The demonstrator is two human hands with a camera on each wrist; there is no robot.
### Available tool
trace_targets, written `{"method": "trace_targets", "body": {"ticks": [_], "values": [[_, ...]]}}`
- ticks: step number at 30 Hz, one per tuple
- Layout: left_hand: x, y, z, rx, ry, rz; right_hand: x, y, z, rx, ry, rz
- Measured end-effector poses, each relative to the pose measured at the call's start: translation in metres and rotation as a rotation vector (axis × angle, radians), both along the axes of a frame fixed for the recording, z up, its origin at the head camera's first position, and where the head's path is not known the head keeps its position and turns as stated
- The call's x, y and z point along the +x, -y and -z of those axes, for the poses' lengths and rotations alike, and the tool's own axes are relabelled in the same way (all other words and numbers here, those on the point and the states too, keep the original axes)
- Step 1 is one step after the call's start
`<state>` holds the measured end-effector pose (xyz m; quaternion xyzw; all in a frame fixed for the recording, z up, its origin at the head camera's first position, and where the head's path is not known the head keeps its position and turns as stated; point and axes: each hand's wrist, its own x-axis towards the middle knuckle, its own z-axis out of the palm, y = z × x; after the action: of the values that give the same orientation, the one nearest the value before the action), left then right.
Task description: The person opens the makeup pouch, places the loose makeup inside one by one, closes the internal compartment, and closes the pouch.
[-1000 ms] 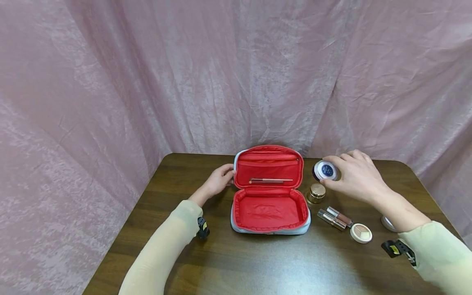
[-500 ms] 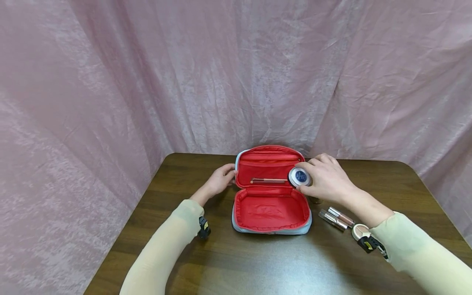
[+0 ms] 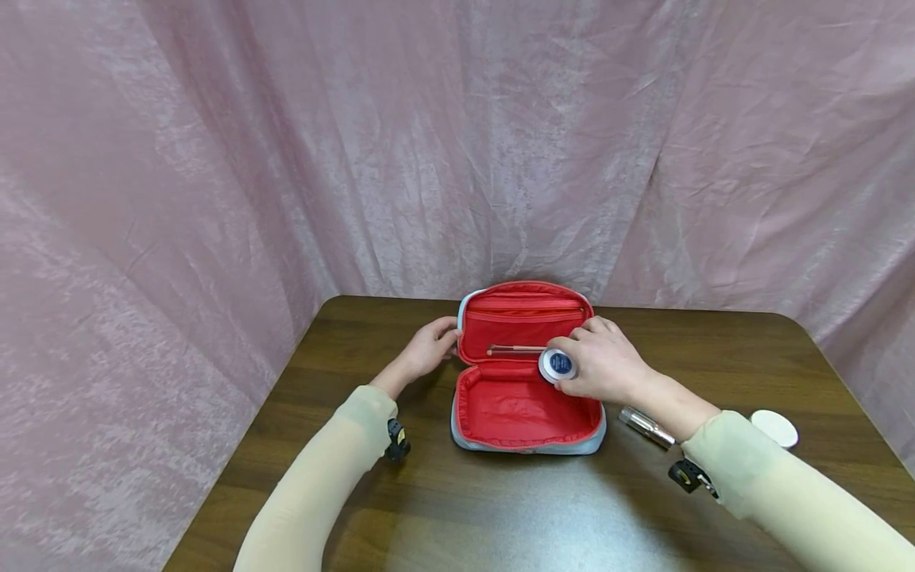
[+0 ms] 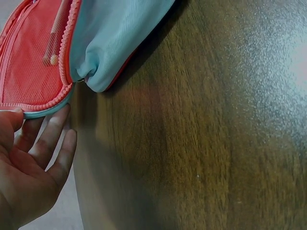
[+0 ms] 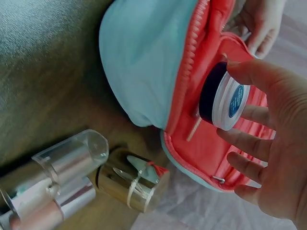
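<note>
An open makeup bag [image 3: 515,413], light blue outside and red inside, stands at the table's far side with its lid raised. My left hand [image 3: 429,349] grips the lid's left edge, thumb on the red inner face and fingers behind it, as the left wrist view shows. Over the back of the bag's base, my right hand [image 3: 604,364] pinches a small round cosmetic jar [image 5: 225,100] with a dark base, clear rim and blue label. The jar is tilted, label towards the head camera. Slim makeup brushes [image 3: 511,349] lie in the lid's mesh pocket, partly hidden by the jar.
Right of the bag lie lip gloss tubes [image 5: 62,172], partly under my right forearm in the head view. Beside them sits a gold-lidded jar [image 5: 134,179]. A white round compact [image 3: 775,428] lies further right. A pink curtain [image 3: 457,151] hangs behind the table.
My right hand has carried the round jar leftward from the table's right side to over the bag. My left hand has kept its grip on the lid.
</note>
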<state>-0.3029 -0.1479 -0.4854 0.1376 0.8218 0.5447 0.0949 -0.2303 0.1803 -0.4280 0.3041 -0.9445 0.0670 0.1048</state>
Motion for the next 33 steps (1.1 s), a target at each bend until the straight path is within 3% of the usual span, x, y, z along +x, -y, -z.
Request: {"method": "trace_targets", "body": {"ticks": [19, 33], "values": [[0.001, 0.000, -0.003, -0.015, -0.004, 0.005, -0.001, 0.012, 0.023, 0.094, 0.053, -0.022], [0.000, 0.001, 0.001, -0.005, -0.009, 0.002, 0.009, 0.021, 0.028, 0.088, -0.033, -0.114]]}}
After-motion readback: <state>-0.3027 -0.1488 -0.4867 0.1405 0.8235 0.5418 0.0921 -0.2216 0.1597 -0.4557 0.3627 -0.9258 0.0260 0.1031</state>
